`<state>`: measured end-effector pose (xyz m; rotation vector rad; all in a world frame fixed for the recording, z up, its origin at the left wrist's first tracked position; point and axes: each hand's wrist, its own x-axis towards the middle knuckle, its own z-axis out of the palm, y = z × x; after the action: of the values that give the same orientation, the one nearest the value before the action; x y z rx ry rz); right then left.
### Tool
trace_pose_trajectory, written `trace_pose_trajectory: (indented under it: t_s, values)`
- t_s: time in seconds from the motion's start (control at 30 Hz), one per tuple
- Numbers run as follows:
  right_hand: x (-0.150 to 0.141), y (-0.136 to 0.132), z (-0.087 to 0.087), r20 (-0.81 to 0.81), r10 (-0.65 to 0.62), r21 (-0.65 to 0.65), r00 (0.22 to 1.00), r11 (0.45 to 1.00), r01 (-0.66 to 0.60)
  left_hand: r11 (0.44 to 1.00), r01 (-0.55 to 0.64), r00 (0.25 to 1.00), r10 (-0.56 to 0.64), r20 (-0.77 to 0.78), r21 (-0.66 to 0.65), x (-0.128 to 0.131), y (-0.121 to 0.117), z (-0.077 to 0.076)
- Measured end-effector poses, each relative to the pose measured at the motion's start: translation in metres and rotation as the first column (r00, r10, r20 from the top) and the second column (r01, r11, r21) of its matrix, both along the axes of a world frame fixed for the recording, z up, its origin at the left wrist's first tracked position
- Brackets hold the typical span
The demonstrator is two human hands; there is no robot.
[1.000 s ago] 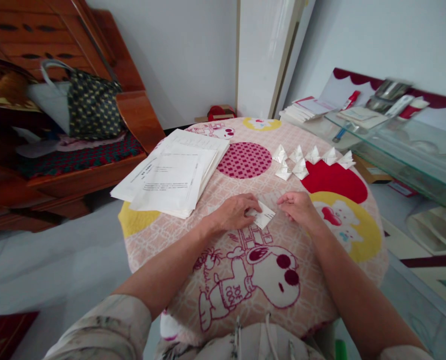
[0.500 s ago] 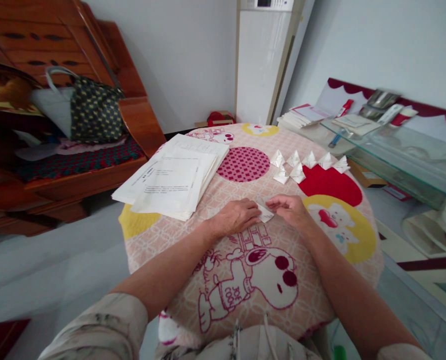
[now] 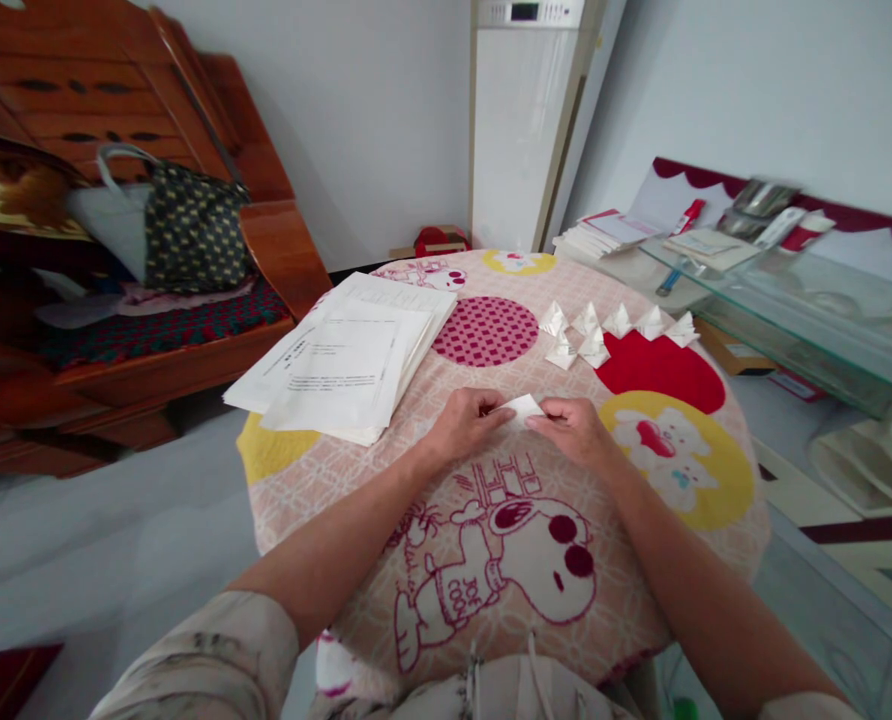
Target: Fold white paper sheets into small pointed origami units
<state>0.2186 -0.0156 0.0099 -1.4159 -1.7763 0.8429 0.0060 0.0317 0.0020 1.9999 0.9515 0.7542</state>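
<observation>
A small folded piece of white paper (image 3: 523, 408) is held between my two hands above the cloth-covered table. My left hand (image 3: 470, 425) pinches its left edge, thumb toward me. On the opposite edge, my right hand (image 3: 570, 428) grips it with thumb and fingers. Farther back on the right stand several folded paper pieces (image 3: 593, 346) with pointed tops, set in two rows. To the left lies a stack of printed sheets (image 3: 341, 365), its edges uneven.
The round table has a patterned cloth (image 3: 483, 560) with cartoon figures. A glass shelf unit (image 3: 813, 320) stands close on the right, holding papers and cups. At left is a wooden bench (image 3: 183, 340) with a dark patterned bag (image 3: 195, 225).
The right hand has closed on the paper's right edge. The paper has been turned, showing a plain white face instead of the printed one, and my left thumb has come round in front.
</observation>
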Motion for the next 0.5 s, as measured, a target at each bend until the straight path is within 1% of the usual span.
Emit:
trace_pose_trajectory:
  t_s: [0.03,0.1,0.17,0.23,0.3,0.4,0.5]
  values:
    - [-0.002,0.0,-0.002,-0.016,-0.027,-0.015,1.0,1.0,0.027,0.997,0.001,0.999,0.003,0.044,-0.079,0.001,0.0,0.0]
    - [-0.006,0.001,-0.004,-0.061,-0.034,-0.061,0.998,0.998,0.03,0.98,0.013,0.994,0.009,0.11,-0.2,0.002,0.001,-0.001]
    - [-0.009,0.002,-0.006,-0.125,-0.023,-0.128,0.992,0.992,0.007,0.965,0.024,0.991,0.012,0.137,-0.262,0.003,0.001,-0.002]
    - [-0.012,0.002,-0.007,-0.172,-0.012,-0.173,0.985,0.985,-0.018,0.962,0.028,0.992,0.007,0.126,-0.271,0.004,0.001,-0.002]
    - [-0.013,0.002,-0.008,-0.191,-0.009,-0.184,0.982,0.983,-0.027,0.964,0.034,0.995,-0.006,0.104,-0.265,0.004,0.001,-0.001]
    - [-0.013,0.002,-0.011,-0.208,-0.031,-0.198,0.978,0.98,-0.011,0.959,0.037,0.995,-0.01,0.098,-0.28,0.004,0.0,0.0]
    - [-0.011,0.003,-0.013,-0.236,-0.063,-0.222,0.97,0.975,0.009,0.945,0.031,0.993,0.006,0.114,-0.326,0.004,0.001,0.001]
